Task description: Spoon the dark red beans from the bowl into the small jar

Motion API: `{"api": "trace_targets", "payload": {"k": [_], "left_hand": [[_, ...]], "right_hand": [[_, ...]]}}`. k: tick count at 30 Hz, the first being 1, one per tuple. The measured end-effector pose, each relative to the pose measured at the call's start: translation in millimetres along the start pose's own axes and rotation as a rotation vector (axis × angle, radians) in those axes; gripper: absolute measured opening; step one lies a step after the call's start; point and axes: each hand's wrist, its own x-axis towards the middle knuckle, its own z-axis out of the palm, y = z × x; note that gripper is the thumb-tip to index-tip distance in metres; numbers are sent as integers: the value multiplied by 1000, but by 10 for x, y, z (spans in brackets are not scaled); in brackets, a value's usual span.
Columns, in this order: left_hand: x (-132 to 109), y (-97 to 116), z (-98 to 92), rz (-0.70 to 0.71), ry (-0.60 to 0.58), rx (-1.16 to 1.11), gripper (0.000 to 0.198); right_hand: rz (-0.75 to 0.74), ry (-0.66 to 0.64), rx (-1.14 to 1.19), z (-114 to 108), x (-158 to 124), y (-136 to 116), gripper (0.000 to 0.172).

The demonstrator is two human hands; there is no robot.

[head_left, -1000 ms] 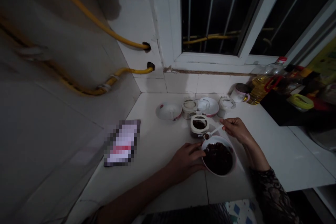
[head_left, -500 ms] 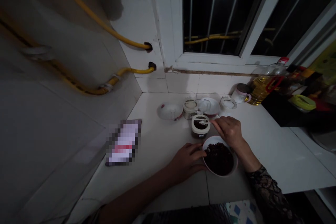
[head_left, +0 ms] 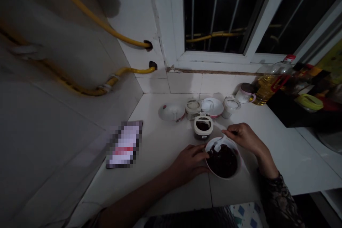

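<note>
A white bowl with dark, reddish-brown chopped contents stands near the counter's front. My left hand grips its left rim, fingertips at the edge. My right hand pinches the handle of a small white spoon, whose head is over the bowl's contents near the back left. Just behind the bowl is a square jar with a white rim and dark contents, its top open. Farther back are another jar, a white bowl and a jar with white contents.
A shallow bowl sits at the back left of the counter. A blurred-out flat object lies at the left edge. Along the right back are a lidded mug, an oil bottle and a black box with condiments.
My right hand has moved the spoon from the dark jar to over the bowl, toward me. My left hand has kept its place on the rim. The view has shifted slightly.
</note>
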Motion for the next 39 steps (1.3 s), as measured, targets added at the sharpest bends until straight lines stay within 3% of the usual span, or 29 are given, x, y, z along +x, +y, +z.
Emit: {"api": "trace_targets", "payload": {"k": [6, 11, 29, 39], "left_hand": [[4, 6, 3, 6, -10, -1, 32], [19, 20, -15, 3, -15, 2, 30], [32, 32, -29, 0, 2, -3, 33], [9, 8, -14, -8, -41, -13, 30]], "right_hand": [[-20, -178, 52, 137, 10, -52, 50], [33, -212, 135, 149, 12, -66, 50], [181, -289, 410, 108, -7, -9, 48], [218, -178, 410, 89, 13, 138, 49]]}}
